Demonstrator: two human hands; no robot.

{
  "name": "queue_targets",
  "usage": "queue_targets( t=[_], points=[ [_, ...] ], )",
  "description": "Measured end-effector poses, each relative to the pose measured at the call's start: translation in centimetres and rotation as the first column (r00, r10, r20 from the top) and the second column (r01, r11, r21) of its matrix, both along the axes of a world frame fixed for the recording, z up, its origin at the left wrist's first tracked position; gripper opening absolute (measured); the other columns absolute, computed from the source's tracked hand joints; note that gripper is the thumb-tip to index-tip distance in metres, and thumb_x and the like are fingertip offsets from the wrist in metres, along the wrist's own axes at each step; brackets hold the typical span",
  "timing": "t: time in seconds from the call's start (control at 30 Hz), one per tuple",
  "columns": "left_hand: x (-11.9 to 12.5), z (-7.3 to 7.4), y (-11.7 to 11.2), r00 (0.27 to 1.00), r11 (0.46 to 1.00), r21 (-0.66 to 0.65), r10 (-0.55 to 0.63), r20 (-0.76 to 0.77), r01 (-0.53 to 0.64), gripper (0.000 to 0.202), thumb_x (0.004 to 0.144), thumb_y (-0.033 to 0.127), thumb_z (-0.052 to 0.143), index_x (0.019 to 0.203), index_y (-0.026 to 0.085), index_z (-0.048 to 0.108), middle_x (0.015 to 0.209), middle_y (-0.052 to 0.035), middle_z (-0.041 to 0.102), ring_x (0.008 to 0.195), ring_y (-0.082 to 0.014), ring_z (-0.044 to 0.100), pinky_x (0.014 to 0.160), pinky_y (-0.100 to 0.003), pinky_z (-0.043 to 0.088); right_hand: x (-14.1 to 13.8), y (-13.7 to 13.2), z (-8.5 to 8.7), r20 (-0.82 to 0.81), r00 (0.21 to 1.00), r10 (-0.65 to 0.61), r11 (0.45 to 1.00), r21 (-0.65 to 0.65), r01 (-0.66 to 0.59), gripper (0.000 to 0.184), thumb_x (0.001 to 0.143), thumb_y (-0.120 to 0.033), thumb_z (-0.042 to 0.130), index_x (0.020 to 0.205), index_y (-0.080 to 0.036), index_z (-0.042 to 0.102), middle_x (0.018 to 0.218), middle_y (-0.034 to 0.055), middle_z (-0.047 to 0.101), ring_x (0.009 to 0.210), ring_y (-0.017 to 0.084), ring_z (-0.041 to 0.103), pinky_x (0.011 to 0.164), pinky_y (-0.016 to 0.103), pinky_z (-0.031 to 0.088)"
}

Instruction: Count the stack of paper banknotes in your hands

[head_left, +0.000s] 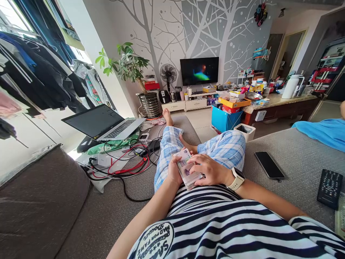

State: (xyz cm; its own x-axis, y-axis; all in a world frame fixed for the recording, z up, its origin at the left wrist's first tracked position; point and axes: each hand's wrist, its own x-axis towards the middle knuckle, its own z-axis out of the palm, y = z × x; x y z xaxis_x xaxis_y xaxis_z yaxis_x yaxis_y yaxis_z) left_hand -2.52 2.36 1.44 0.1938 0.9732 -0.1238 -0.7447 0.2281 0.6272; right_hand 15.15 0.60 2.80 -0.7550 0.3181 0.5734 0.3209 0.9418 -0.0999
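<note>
A thick stack of pinkish-purple banknotes (188, 173) lies tilted above my lap, close to the striped shirt. Its left edge sits in my left hand (174, 171), which is closed around it with the thumb on the top note. From the other side my right hand (213, 169) reaches over the stack, fingers bent across the notes and pinching at the right edge. Part of the stack is hidden under those fingers. A pale-banded watch (237, 179) is on the right wrist.
To the left are an open laptop (118, 129) and tangled cables (134, 163) on the grey sofa. A phone (268, 164) and a remote control (330, 187) lie at the right. Beyond stand a white bin (249, 133), a blue box (225, 118) and a cluttered table (285, 104).
</note>
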Motion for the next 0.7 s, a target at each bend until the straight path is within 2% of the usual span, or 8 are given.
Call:
queue_targets(
  t=[0.33,0.57,0.7],
  points=[
    [0.20,0.40,-0.89,0.995,0.999,-0.038,0.001,-0.104,-0.005,0.047,0.062,0.027,0.054,0.106,0.015,0.065,0.082,-0.0107,0.072,0.083,-0.0302,0.069,0.076,-0.044,0.054,0.08,0.16,-0.11,0.021,0.999,0.036,0.999,0.000,-0.036,0.043,0.071,-0.047,0.076,0.101,-0.019,0.065,0.129,0.0127,0.055,0.122,0.028,0.048,0.105,0.045,0.034],
    [0.24,0.09,-0.69,0.981,0.998,-0.062,0.016,-0.196,-0.028,0.043,0.060,0.034,0.055,0.099,0.019,0.064,0.090,-0.0098,0.071,0.087,-0.0291,0.069,0.080,-0.043,0.054,0.08,-0.03,0.00,0.052,0.997,0.056,0.998,-0.019,-0.055,0.044,0.069,-0.047,0.077,0.101,-0.019,0.064,0.130,0.0122,0.055,0.122,0.027,0.048,0.106,0.044,0.033],
    [0.07,-0.23,-0.57,0.993,1.000,-0.004,-0.022,-0.115,0.021,0.046,0.061,0.030,0.054,0.104,0.020,0.064,0.091,-0.0088,0.072,0.087,-0.0290,0.069,0.080,-0.044,0.054,-0.09,-0.14,-0.06,0.065,0.997,0.050,0.999,-0.015,-0.049,0.042,0.070,-0.043,0.077,0.102,-0.019,0.064,0.131,0.0118,0.054,0.123,0.027,0.048,0.106,0.044,0.032]
  ],
)
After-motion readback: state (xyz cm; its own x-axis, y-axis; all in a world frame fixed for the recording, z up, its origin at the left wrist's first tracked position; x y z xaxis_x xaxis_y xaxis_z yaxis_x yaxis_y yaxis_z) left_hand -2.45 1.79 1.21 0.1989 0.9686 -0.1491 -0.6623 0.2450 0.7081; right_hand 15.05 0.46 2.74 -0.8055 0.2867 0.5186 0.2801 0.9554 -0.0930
